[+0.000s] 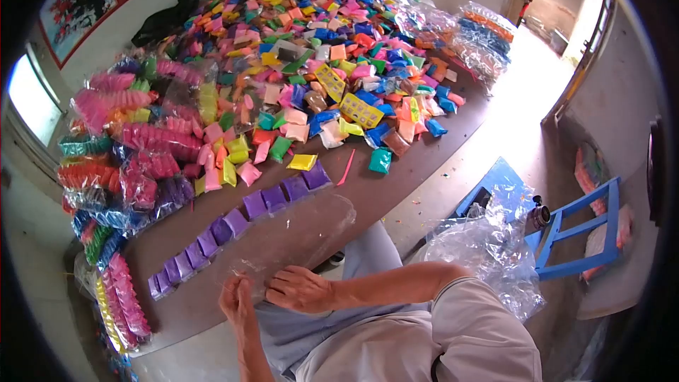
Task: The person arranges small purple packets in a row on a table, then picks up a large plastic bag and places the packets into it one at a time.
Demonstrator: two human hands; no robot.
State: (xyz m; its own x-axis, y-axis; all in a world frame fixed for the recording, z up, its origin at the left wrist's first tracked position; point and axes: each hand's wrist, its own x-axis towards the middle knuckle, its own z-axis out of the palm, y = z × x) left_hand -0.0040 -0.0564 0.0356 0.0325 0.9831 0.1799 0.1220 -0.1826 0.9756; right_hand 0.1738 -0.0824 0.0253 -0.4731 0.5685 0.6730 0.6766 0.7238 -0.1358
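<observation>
At the near edge of the table, my left hand (237, 298) is closed in a pinch on the edge of a clear plastic bag (311, 223). My right hand (300, 289) is beside it, fingers curled in at the near side of the same film; its fingertips are partly hidden. Beyond both hands, a row of purple packets (207, 242) lies slantwise on the table, along the far side of the bag. Whether the packets are inside the film is hard to tell.
A large heap of colourful packets (283, 35) covers the far part of the brown table (396, 177). Bagged packet bundles (152, 141) are stacked at the left. A pink strip (346, 168) lies near the heap. Crumpled clear plastic (488, 255) and a blue chair (576, 233) are at the right.
</observation>
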